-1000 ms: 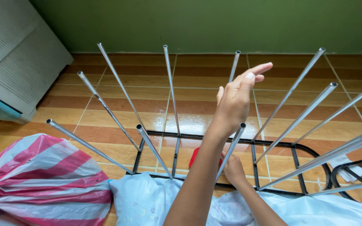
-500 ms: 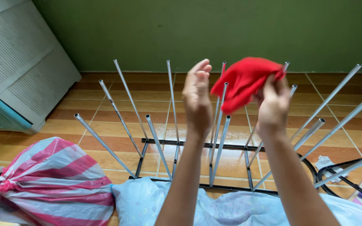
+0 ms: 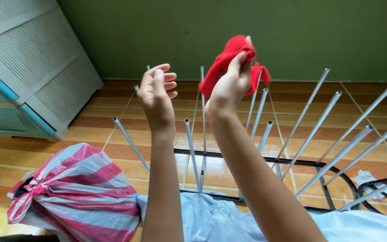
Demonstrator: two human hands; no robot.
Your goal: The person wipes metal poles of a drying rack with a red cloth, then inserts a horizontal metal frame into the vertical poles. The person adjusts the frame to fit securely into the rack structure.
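Lifted higher since half a second ago: right hand [image 3: 229,92] with fingertips pinched shut on a bunched red cloth [image 3: 229,60], up at 12 o'clock above the metal rack rods [image 3: 192,152]. Left hand [image 3: 156,94] just beside at 11 o'clock, fingers loosely curled, empty. Knotted pink-and-white striped plastic bag [image 3: 75,192] on the floor at 8 o'clock; grey-and-blue louvred cabinet [image 3: 27,71] at 10 o'clock.

I count two hands: left hand [image 3: 157,92] and right hand [image 3: 229,87]. One red cloth [image 3: 229,58]. One pink-and-white striped bag [image 3: 75,192]. One pale blue sheet [image 3: 220,219]. One grey louvred cabinet [image 3: 23,62]. About a dozen metal rods [image 3: 310,105], some hidden.
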